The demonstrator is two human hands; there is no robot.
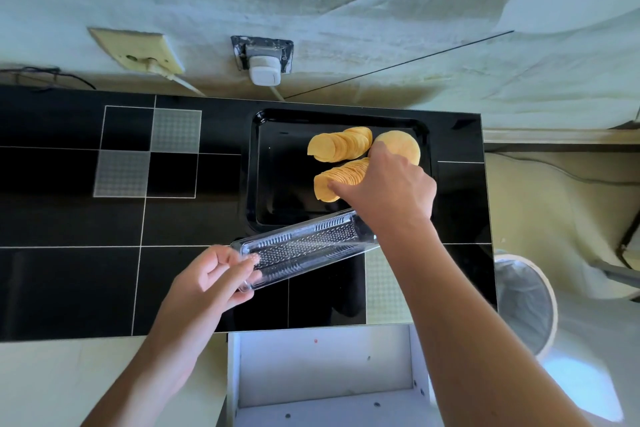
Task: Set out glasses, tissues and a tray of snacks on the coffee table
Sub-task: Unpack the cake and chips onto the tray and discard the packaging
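Head view: a black tray [277, 184] lies on the glossy black table [69, 218], toward the table's right end. On the tray are three stacks of crisps [337, 147], all in its right half. The right hand [388, 191] reaches over the tray's near edge, fingers spread around the nearest stack, thumb touching its end. The left hand [211, 277] pinches one end of a single clear plastic sleeve [304, 246], which slants across the tray's near edge. An open white drawer [325, 374] sits below the table.
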